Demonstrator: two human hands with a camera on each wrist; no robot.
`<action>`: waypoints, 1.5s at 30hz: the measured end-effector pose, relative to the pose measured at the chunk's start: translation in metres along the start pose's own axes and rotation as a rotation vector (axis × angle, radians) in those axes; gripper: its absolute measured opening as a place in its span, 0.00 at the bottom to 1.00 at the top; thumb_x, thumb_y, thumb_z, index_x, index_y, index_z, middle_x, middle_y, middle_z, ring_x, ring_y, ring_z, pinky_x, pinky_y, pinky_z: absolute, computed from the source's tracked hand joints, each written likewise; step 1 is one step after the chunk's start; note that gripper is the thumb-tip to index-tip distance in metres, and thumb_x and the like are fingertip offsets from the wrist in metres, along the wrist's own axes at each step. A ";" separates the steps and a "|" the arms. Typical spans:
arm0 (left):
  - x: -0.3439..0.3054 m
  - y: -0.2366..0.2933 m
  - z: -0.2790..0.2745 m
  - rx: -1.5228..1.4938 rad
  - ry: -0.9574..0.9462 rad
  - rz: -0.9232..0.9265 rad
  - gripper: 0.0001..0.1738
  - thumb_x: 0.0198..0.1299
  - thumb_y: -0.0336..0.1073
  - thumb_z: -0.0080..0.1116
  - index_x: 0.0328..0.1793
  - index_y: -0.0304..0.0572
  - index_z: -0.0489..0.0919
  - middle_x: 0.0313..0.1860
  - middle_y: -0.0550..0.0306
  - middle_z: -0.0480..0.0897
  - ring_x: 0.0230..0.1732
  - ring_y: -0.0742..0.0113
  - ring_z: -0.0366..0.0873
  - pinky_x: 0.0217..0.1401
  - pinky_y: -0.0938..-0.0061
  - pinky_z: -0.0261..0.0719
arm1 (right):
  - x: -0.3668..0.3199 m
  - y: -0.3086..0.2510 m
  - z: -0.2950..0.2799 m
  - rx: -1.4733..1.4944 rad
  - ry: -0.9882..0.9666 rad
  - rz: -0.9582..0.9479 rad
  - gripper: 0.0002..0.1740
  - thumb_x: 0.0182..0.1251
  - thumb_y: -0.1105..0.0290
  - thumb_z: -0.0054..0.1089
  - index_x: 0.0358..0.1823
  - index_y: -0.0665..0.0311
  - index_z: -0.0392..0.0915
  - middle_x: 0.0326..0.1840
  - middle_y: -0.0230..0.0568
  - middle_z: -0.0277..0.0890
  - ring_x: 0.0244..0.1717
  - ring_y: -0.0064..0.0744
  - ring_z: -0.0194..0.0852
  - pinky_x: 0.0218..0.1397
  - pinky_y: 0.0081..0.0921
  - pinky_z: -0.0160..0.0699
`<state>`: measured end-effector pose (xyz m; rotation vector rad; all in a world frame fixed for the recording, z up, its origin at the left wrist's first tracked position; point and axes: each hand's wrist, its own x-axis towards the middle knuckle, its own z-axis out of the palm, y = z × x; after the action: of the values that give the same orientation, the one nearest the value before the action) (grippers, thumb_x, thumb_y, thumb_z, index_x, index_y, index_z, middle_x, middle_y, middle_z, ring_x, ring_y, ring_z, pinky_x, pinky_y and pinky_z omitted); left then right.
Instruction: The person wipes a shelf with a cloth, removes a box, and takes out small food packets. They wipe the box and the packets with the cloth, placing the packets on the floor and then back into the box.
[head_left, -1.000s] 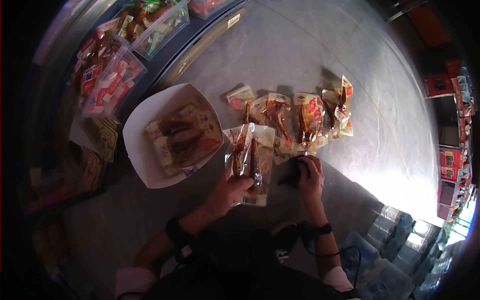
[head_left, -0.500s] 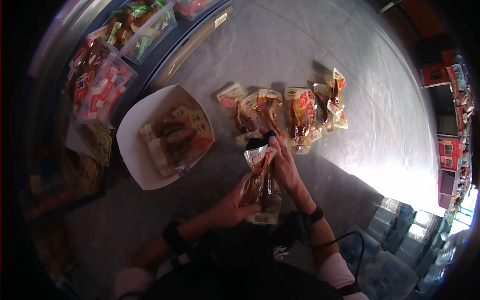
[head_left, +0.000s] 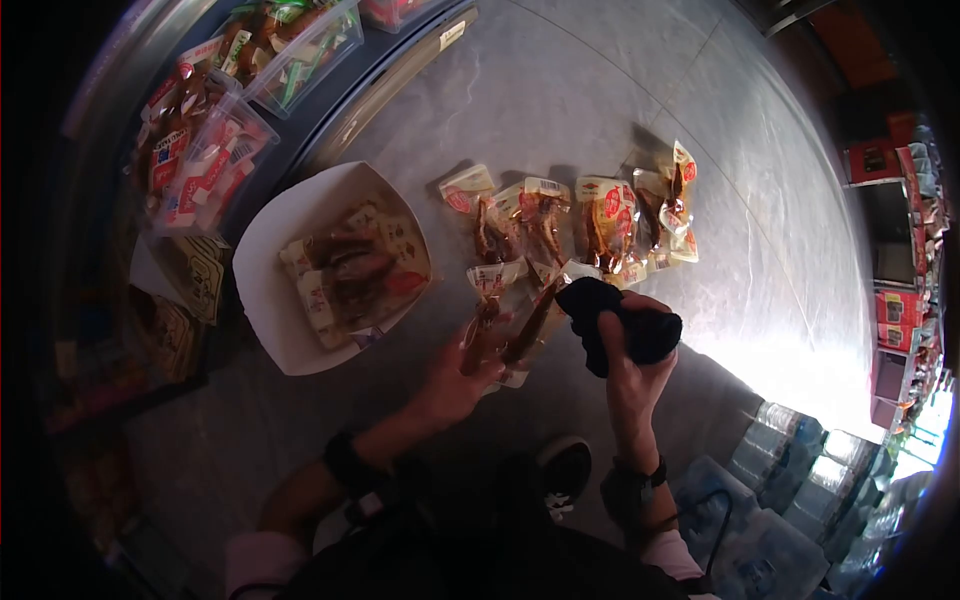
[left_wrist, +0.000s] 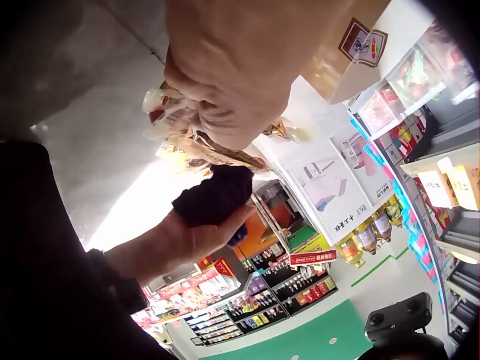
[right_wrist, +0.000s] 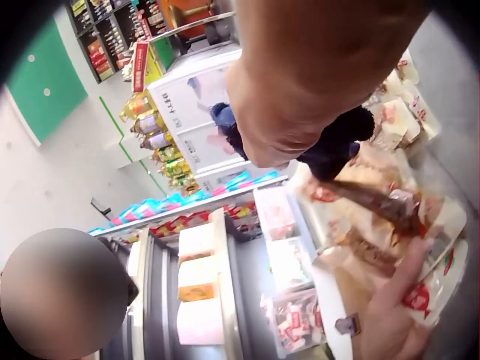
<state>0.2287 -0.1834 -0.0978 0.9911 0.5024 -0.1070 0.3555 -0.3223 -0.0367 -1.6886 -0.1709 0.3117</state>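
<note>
The held packet (head_left: 528, 340), clear and filled with dark brown pieces, is located to the right of the white box (head_left: 265, 290), above the grey floor (head_left: 560, 80). The left hand (head_left: 455, 385) is clamped on its lower part, thumb across the near face. The right hand (head_left: 640, 390) is closed around a dark cloth (head_left: 650, 335), positioned farther right of the box, at the packet's upper end. Whether cloth and film touch cannot be confirmed.

Status: similar packets (head_left: 347, 285) lie inside the box. A loose row of packets (head_left: 605, 215) lies on the floor to the right of the box and beyond the held one. As judged from this layout, handling is partway: the held unit is in process and outside the box. Which group is finished and which remains cannot be determined.

Outer area: clear bins (head_left: 300, 65) of wrapped goods stand beyond the box, to its left. A shoe (head_left: 565, 468) is visible to the right of the box, on the near side.

Limits of view: the left fingertips are partly concealed and blurred. Overlap prevents a reliable count in the box and in the row. Small label print is illegible. Glare washes out the floor at far right of the box.
</note>
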 end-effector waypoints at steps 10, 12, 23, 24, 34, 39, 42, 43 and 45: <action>-0.003 -0.001 -0.004 0.037 -0.133 0.028 0.34 0.60 0.23 0.50 0.71 0.42 0.51 0.59 0.53 0.68 0.53 0.64 0.74 0.55 0.68 0.74 | 0.021 0.034 -0.004 0.206 -0.199 0.273 0.24 0.54 0.63 0.68 0.48 0.67 0.71 0.43 0.40 0.75 0.42 0.23 0.73 0.42 0.21 0.74; -0.003 -0.001 -0.005 0.067 -0.042 -0.081 0.32 0.62 0.27 0.50 0.71 0.42 0.52 0.58 0.54 0.69 0.54 0.63 0.73 0.57 0.67 0.73 | 0.012 0.011 0.003 0.212 -0.028 0.111 0.10 0.54 0.77 0.64 0.37 0.63 0.75 0.42 0.40 0.75 0.39 0.22 0.72 0.35 0.17 0.73; -0.006 0.016 -0.021 -0.299 -0.166 -0.214 0.27 0.60 0.33 0.54 0.65 0.42 0.60 0.49 0.55 0.76 0.46 0.71 0.76 0.43 0.74 0.78 | -0.022 0.010 0.003 -0.307 -0.922 -0.597 0.22 0.40 0.71 0.68 0.42 0.60 0.77 0.46 0.37 0.73 0.46 0.41 0.73 0.49 0.34 0.74; -0.010 0.017 -0.024 -0.300 -0.162 -0.218 0.27 0.60 0.33 0.54 0.65 0.42 0.60 0.49 0.55 0.76 0.46 0.71 0.76 0.43 0.74 0.78 | -0.025 0.011 0.000 -0.167 -0.837 -0.402 0.24 0.39 0.70 0.72 0.43 0.60 0.77 0.46 0.37 0.73 0.46 0.40 0.73 0.50 0.33 0.74; -0.008 0.009 -0.010 -0.474 -0.255 -0.149 0.39 0.55 0.28 0.58 0.70 0.45 0.51 0.61 0.53 0.67 0.58 0.64 0.70 0.58 0.67 0.73 | -0.041 -0.004 0.007 0.035 0.054 -0.341 0.25 0.49 0.51 0.68 0.41 0.62 0.74 0.50 0.49 0.69 0.46 0.41 0.72 0.45 0.31 0.72; -0.019 -0.011 -0.013 0.508 -0.246 0.322 0.43 0.52 0.32 0.63 0.71 0.42 0.50 0.64 0.53 0.64 0.63 0.60 0.66 0.60 0.69 0.69 | -0.031 0.005 0.024 -0.669 -0.826 -0.515 0.34 0.56 0.51 0.59 0.64 0.55 0.64 0.68 0.48 0.53 0.69 0.54 0.47 0.69 0.49 0.47; -0.017 0.009 0.002 -0.146 -0.204 -0.236 0.41 0.53 0.27 0.62 0.71 0.42 0.51 0.63 0.55 0.65 0.63 0.65 0.64 0.63 0.70 0.65 | -0.039 0.023 0.033 -0.597 -0.488 -0.380 0.26 0.64 0.62 0.51 0.65 0.51 0.64 0.72 0.45 0.47 0.72 0.54 0.41 0.71 0.46 0.46; -0.016 0.010 0.002 -0.124 -0.236 -0.225 0.43 0.53 0.25 0.60 0.72 0.44 0.49 0.63 0.55 0.65 0.62 0.69 0.63 0.61 0.72 0.66 | -0.035 0.021 0.036 -0.500 -0.364 -0.286 0.24 0.65 0.63 0.49 0.63 0.53 0.65 0.69 0.47 0.52 0.68 0.53 0.50 0.67 0.43 0.53; -0.016 0.015 0.004 -0.101 -0.257 -0.324 0.43 0.54 0.24 0.58 0.72 0.45 0.47 0.64 0.55 0.65 0.63 0.68 0.63 0.62 0.71 0.66 | -0.022 0.022 0.038 -0.398 -0.233 -0.196 0.21 0.66 0.63 0.48 0.61 0.55 0.67 0.66 0.49 0.57 0.64 0.53 0.58 0.64 0.40 0.60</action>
<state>0.2204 -0.1809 -0.0772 0.7771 0.4238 -0.4882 0.3215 -0.2962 -0.0608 -2.0056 -0.6003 0.3418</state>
